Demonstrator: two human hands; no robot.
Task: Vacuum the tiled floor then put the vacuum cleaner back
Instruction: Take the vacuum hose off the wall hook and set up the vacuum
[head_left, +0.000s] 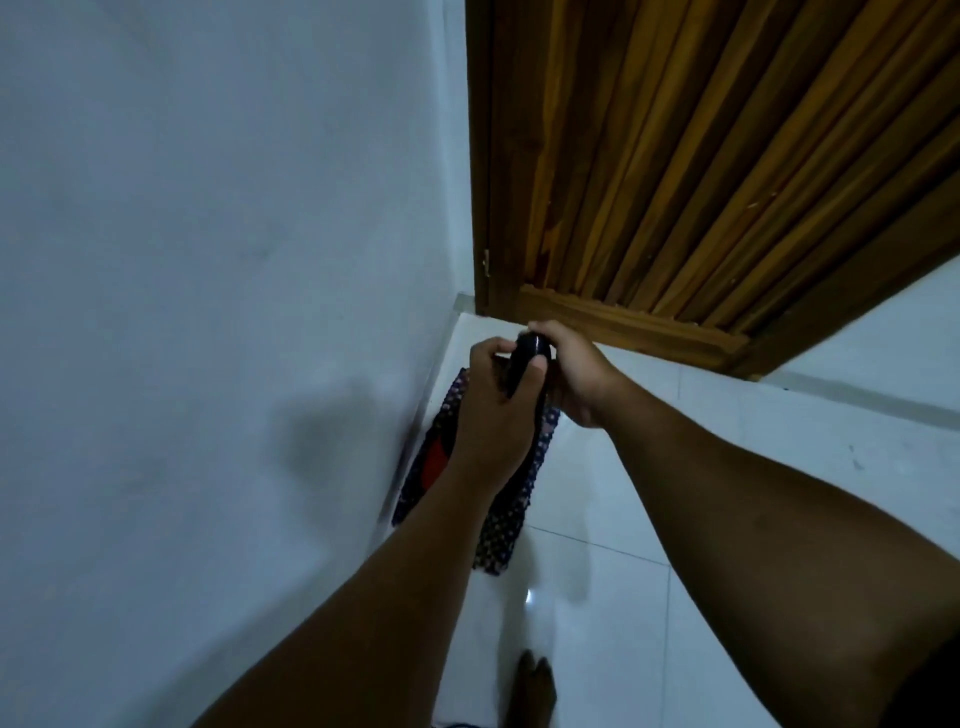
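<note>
Both my hands close around the black handle of the vacuum cleaner (529, 358) near the corner by the door. My left hand (493, 405) wraps it from the left and below. My right hand (569, 371) grips it from the right. Under my hands the vacuum's body shows a red part (435, 460) and sits inside a dark blue spotted cloth cover (506, 525) against the wall. Most of the machine is hidden by my left forearm and the cloth. The white tiled floor (649, 571) spreads out to the right.
A plain pale wall (208, 260) fills the left half. A brown wooden door (701, 156) with vertical slats stands at the top right, its bottom rail just beyond my hands. My bare foot (532, 686) stands on the tiles at the bottom.
</note>
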